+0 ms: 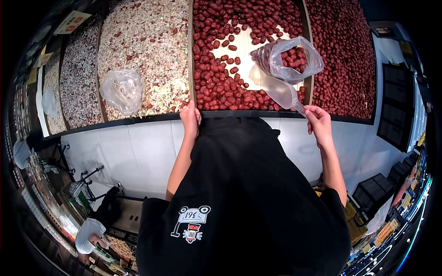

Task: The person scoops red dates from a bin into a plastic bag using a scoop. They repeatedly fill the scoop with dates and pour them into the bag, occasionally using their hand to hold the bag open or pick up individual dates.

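Observation:
Pinched in my right hand [319, 123] is the handle of a translucent plastic scoop [282, 92]. Its bowl rests low in a bin of red dates [221, 89], against a clear plastic bag [309, 69]. That bag lies with its mouth open, and dates show inside. My left hand [190, 119] is curled at the front edge of the bins [159, 116], by the wooden divider [190, 55]. One finger lies over the edge; the grip's underside is hidden.
A second clear bag [123, 92] lies on a bin of mixed grains [147, 46] to the left. Smaller dates [340, 55] fill the right-hand bin. A shopping cart [83, 195] stands behind at the left, near another person [108, 207]. Pale bare board shows among the dates.

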A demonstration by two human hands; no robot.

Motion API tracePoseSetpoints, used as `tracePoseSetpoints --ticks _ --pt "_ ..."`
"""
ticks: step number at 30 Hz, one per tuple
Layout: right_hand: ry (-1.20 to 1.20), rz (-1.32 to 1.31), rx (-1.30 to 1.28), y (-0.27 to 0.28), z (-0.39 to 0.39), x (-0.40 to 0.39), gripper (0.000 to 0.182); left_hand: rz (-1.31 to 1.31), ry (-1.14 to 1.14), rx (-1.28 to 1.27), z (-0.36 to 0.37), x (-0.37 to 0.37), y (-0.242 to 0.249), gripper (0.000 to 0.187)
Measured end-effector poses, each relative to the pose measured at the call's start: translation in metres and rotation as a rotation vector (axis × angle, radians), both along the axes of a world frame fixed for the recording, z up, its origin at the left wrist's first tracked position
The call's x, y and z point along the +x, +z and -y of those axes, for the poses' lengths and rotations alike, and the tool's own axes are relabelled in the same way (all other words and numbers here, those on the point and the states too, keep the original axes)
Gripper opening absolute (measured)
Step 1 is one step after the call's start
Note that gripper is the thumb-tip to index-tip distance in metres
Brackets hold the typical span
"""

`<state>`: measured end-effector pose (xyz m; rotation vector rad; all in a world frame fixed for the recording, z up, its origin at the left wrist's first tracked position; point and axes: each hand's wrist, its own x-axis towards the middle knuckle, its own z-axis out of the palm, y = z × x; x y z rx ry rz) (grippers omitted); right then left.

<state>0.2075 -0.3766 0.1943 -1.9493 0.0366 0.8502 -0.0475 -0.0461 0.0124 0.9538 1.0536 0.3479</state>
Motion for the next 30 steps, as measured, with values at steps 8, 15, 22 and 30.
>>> tracePoseSetpoints --ticks 8,15,22,30 --pt "-0.173 -0.347 0.155 -0.032 0.01 0.028 0.022 0.051 0.017 0.013 0.001 -0.002 -0.01 0.056" --pt "-0.089 -0.435 0.214 -0.055 -0.034 0.019 0.023 0.099 0.013 -0.016 -0.002 -0.005 -0.015 0.056" --pt "-0.205 -0.568 0.405 -0.097 -0.075 -0.003 0.023 0.076 0.003 -0.054 -0.007 -0.006 -0.02 0.057" --pt "-0.318 -0.699 0.573 -0.122 -0.158 -0.033 0.03 -0.021 0.004 -0.106 -0.01 -0.003 -0.018 0.057"
